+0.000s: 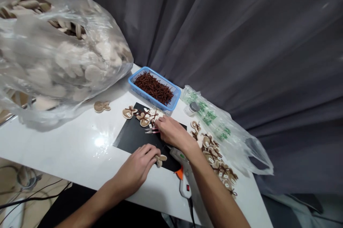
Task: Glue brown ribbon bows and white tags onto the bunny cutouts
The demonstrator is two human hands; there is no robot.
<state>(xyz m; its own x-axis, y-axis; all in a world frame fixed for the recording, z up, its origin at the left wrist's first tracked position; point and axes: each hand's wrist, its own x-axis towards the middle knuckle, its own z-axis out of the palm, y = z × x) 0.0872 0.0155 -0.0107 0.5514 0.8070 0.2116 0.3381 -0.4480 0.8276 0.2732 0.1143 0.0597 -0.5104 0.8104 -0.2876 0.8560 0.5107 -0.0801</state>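
A beige rabbit-shaped cutout [161, 159] sits at the near edge of the black mat [131, 137], pinched by the left hand [136, 169], probably to steady it. The right hand [173, 133] covers small metal snips [150, 131]; I cannot tell whether it grips them. The glue gun [183, 176] lies within reach beside that wrist.

Glossy white table [80, 149], matt black mat [131, 137], blue plastic basket [134, 79].

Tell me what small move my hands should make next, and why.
Probably the right hand should pick a brown bow from just ahead of it and carry it to the bare beige rabbit-shaped piece that the left hand holds on the black mat; the finished pieces alongside wear bows.
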